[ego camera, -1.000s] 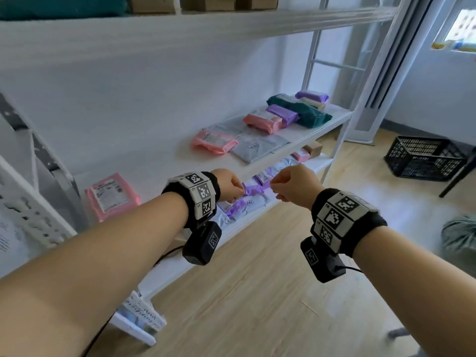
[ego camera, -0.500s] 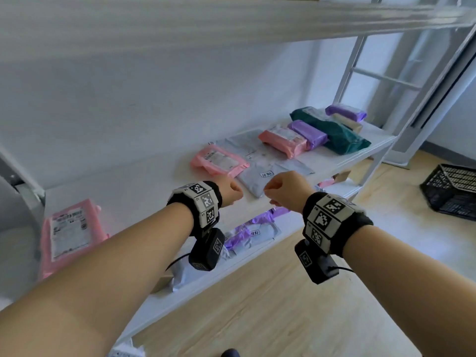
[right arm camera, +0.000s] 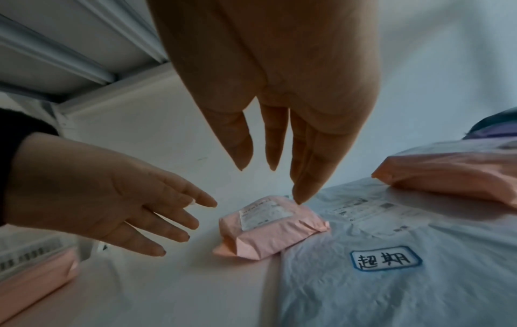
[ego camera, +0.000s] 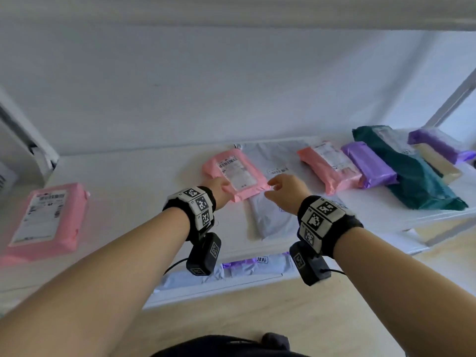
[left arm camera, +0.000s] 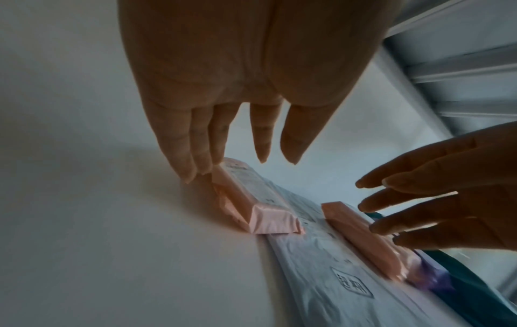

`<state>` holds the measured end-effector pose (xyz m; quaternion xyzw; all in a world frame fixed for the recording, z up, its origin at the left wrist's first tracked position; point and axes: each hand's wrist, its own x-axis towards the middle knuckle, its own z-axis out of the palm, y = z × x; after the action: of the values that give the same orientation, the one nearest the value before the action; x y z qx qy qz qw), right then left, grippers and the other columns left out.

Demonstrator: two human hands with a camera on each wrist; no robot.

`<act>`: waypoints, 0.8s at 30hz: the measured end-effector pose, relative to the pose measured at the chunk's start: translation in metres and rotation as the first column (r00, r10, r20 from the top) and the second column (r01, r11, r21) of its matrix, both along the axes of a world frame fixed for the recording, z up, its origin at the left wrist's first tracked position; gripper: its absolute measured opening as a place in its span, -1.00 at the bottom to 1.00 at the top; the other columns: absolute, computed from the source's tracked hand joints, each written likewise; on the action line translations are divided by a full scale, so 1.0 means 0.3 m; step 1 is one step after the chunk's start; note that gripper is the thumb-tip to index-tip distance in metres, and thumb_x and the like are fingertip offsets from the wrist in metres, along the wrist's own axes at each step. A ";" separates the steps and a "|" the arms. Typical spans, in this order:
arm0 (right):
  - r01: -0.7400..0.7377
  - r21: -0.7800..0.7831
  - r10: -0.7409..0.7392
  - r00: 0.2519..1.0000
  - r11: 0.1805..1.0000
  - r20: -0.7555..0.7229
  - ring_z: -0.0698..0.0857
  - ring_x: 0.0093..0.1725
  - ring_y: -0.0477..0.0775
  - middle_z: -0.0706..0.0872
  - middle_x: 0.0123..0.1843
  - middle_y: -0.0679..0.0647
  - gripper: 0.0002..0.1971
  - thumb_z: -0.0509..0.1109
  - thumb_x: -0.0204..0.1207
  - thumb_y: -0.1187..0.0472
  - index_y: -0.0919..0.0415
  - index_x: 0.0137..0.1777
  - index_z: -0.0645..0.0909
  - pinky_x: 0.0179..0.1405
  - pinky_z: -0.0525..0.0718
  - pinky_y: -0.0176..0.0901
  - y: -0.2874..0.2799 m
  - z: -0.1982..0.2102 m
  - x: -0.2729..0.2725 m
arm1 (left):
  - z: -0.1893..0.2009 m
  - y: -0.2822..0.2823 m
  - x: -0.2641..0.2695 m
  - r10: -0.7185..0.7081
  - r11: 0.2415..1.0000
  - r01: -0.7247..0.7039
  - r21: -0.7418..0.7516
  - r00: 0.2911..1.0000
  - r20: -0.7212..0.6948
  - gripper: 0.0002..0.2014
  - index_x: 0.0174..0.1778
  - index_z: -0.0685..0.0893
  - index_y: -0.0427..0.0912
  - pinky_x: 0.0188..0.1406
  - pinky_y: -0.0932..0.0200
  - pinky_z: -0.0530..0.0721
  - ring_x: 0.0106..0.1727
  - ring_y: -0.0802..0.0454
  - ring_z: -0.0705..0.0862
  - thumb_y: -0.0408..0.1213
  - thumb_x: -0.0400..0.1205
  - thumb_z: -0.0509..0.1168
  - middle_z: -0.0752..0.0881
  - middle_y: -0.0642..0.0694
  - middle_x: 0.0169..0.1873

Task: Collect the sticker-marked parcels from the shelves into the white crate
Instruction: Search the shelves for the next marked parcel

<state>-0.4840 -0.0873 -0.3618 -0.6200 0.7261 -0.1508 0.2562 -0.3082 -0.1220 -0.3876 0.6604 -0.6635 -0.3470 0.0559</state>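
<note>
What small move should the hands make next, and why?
Probably lift the small pink parcel aside: it lies partly on the grey bag, which bears a blue-framed sticker. Both the left hand and right hand are open beside it.

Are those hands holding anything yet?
No. Both the left hand and right hand are open, reaching either side of the small pink parcel on the shelf.

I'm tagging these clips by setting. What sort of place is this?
Probably a parcel pickup or storage room: white metal shelves hold mailing bags with shipping labels, such as the pink parcel, and the grey bag carries a blue-framed sticker.
</note>
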 end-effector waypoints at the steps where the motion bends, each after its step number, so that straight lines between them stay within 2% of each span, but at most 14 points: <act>1: -0.040 0.018 0.040 0.999 0.999 -0.016 0.64 0.21 0.11 0.66 0.27 0.11 -0.62 0.39 0.53 0.15 0.20 0.34 0.58 0.10 0.50 -0.26 -0.026 -0.014 -0.019 | -0.014 -0.005 -0.014 0.057 0.998 -0.056 0.012 0.997 -0.047 -0.60 0.41 0.53 -0.08 0.27 0.10 0.52 0.27 -0.18 0.60 -0.17 0.63 0.23 0.62 -0.17 0.32; 4: -0.138 0.046 0.140 0.989 0.989 -0.042 0.62 0.28 0.11 0.65 0.32 0.14 -0.62 0.39 0.53 0.15 0.21 0.33 0.59 0.21 0.50 -0.22 -0.094 -0.034 -0.076 | -0.050 -0.030 -0.057 0.198 0.980 -0.193 0.049 0.968 -0.152 -0.60 0.45 0.50 -0.16 0.34 0.14 0.45 0.37 -0.17 0.54 -0.29 0.66 0.17 0.54 -0.20 0.41; 8: -0.205 0.072 0.209 0.977 0.976 -0.050 0.64 0.25 0.14 0.66 0.30 0.15 -0.65 0.39 0.52 0.17 0.24 0.28 0.62 0.15 0.51 -0.22 -0.170 -0.054 -0.124 | -0.094 -0.028 -0.094 0.296 0.955 -0.287 0.076 0.938 -0.178 -0.68 0.31 0.61 -0.24 0.11 0.10 0.56 0.15 -0.18 0.64 -0.25 0.69 0.17 0.66 -0.24 0.24; 11: -0.268 0.109 0.275 0.960 0.957 -0.059 0.70 0.14 0.20 0.70 0.24 0.18 -0.69 0.38 0.51 0.20 0.26 0.23 0.64 0.13 0.66 -0.08 -0.201 -0.078 -0.123 | -0.122 -0.002 -0.103 0.300 0.953 -0.286 0.099 0.933 -0.197 -0.67 0.37 0.57 -0.19 0.11 0.07 0.58 0.12 -0.16 0.63 -0.25 0.70 0.15 0.64 -0.23 0.26; 13: -0.310 0.137 0.323 0.942 0.941 -0.088 0.69 0.08 0.14 0.70 0.22 0.14 -0.71 0.36 0.53 0.21 0.24 0.22 0.65 -0.03 0.64 -0.21 -0.211 -0.092 -0.111 | -0.119 0.007 -0.103 0.317 0.948 -0.302 0.103 0.928 -0.198 -0.66 0.40 0.54 -0.20 0.10 0.10 0.55 0.13 -0.13 0.61 -0.29 0.72 0.11 0.61 -0.25 0.30; 15: -0.321 0.142 0.333 0.940 0.936 -0.070 0.66 0.12 0.11 0.68 0.25 0.14 -0.71 0.32 0.55 0.24 0.24 0.25 0.63 -0.01 0.59 -0.25 -0.225 -0.112 -0.099 | -0.107 0.002 -0.110 0.308 0.950 -0.294 0.108 0.939 -0.151 -0.65 0.43 0.51 -0.26 0.19 0.09 0.52 0.24 -0.17 0.59 -0.31 0.73 0.08 0.57 -0.27 0.35; 17: -0.302 0.147 0.309 0.951 0.942 -0.029 0.64 0.15 0.09 0.65 0.31 0.17 -0.66 0.29 0.57 0.26 0.25 0.34 0.57 0.02 0.54 -0.24 -0.234 -0.131 -0.091 | -0.099 0.002 -0.114 0.299 0.950 -0.289 0.119 0.952 -0.072 -0.64 0.42 0.50 -0.37 0.30 0.05 0.47 0.35 -0.24 0.54 -0.32 0.75 0.04 0.56 -0.31 0.36; 19: -0.293 0.167 0.300 0.954 0.941 -0.016 0.62 0.20 0.10 0.58 0.37 0.19 -0.59 0.25 0.60 0.27 0.24 0.45 0.45 0.02 0.49 -0.24 -0.238 -0.145 -0.083 | -0.103 -0.001 -0.111 0.288 0.952 -0.283 0.120 0.957 -0.029 -0.64 0.40 0.50 -0.39 0.31 0.05 0.47 0.36 -0.25 0.54 -0.32 0.75 0.04 0.56 -0.33 0.34; 22: -0.283 0.187 0.277 0.959 0.941 0.058 0.44 0.46 0.21 0.30 0.58 0.18 -0.39 0.26 0.59 0.18 0.11 0.63 0.17 0.35 0.46 0.00 -0.254 -0.158 -0.069 | -0.121 0.005 -0.107 0.293 0.950 -0.291 0.112 0.956 0.004 -0.65 0.41 0.50 -0.36 0.33 0.06 0.47 0.35 -0.22 0.55 -0.36 0.74 0.06 0.57 -0.32 0.35; 24: -0.304 0.206 0.290 0.952 0.930 0.098 0.37 0.52 0.24 0.23 0.63 0.14 -0.31 0.26 0.57 0.12 0.05 0.66 0.06 0.44 0.41 0.13 -0.275 -0.162 -0.050 | -0.116 0.006 -0.110 0.314 0.945 -0.311 0.098 0.949 -0.017 -0.64 0.43 0.47 -0.36 0.37 0.04 0.47 0.37 -0.23 0.53 -0.36 0.74 0.06 0.55 -0.32 0.37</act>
<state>-0.4989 -0.1697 -0.4104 -0.6854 0.6273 -0.0498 0.3663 -0.3413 -0.1203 -0.4225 0.7535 -0.5323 -0.3754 0.0897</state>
